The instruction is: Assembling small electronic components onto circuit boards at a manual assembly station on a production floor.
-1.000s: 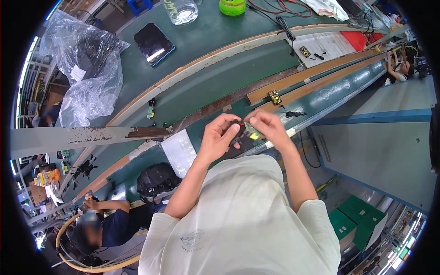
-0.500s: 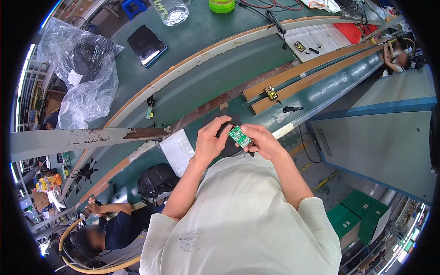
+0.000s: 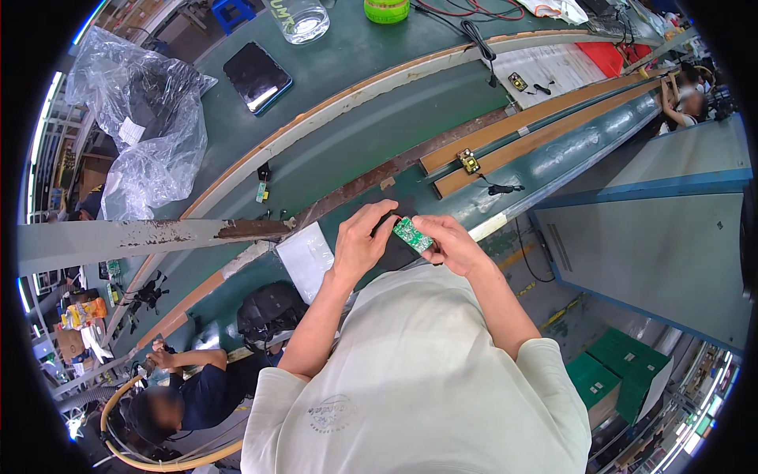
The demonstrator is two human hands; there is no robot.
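One green board sits between the two hands, in front of the shirt, silver-flecked face up, long axis running from upper left to lower right. Right hand is the nearer and grips it from the right, thumb along the upper-right edge. Left hand is curled, fingertips just beside the board's upper-left end; what they hold, if anything, cannot be told.
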